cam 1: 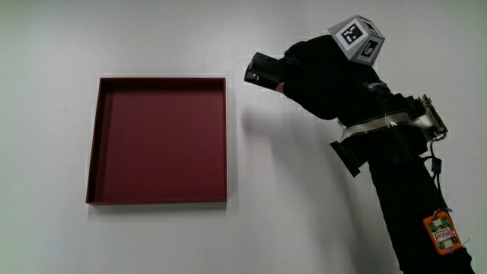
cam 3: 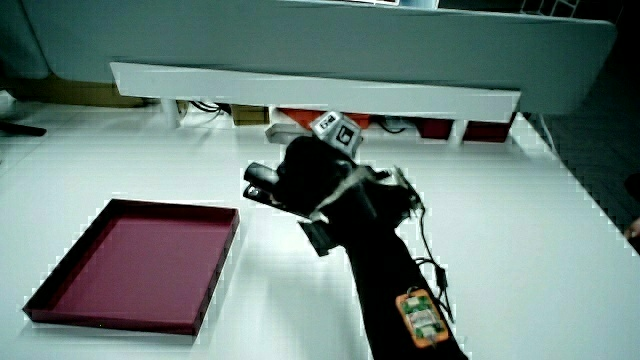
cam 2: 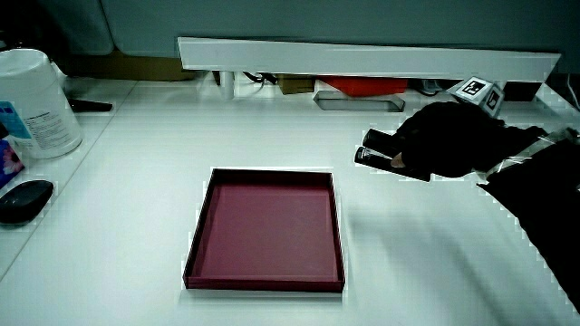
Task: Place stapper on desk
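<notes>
A black stapler (cam 1: 262, 70) sticks out of the gloved hand (cam 1: 319, 72), whose fingers are curled around it. Hand and stapler hover over the white table beside the red tray's (cam 1: 95, 137) corner that lies farther from the person. In both side views the stapler (cam 2: 373, 150) (cam 3: 260, 183) is held in the hand (cam 2: 444, 140) (cam 3: 315, 175), between the tray (cam 2: 337, 231) (cam 3: 215, 275) and the low partition. The tray holds nothing. A patterned cube (cam 1: 356, 39) sits on the back of the hand.
A white canister (cam 2: 34, 101) and a dark oval object (cam 2: 24, 199) stand at the table's edge in a side view. A white low partition (cam 2: 362, 56) with red and grey items under it runs along the table.
</notes>
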`<action>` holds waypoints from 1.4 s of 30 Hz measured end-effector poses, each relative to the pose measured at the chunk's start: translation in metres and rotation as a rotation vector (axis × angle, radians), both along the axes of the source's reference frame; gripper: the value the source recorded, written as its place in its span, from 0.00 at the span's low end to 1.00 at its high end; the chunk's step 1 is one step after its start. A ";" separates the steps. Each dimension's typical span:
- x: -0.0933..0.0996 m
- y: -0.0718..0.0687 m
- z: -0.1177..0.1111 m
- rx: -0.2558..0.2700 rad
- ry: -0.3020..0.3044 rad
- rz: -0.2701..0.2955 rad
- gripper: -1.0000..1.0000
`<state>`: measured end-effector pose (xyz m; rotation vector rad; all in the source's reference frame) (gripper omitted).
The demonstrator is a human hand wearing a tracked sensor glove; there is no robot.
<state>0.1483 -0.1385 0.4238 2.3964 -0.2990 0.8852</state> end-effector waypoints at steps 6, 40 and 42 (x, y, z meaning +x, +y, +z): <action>0.018 -0.001 0.023 -0.049 0.033 0.046 0.50; 0.056 0.020 0.089 -0.162 0.051 0.129 0.29; 0.056 0.022 0.080 -0.155 0.071 0.113 0.21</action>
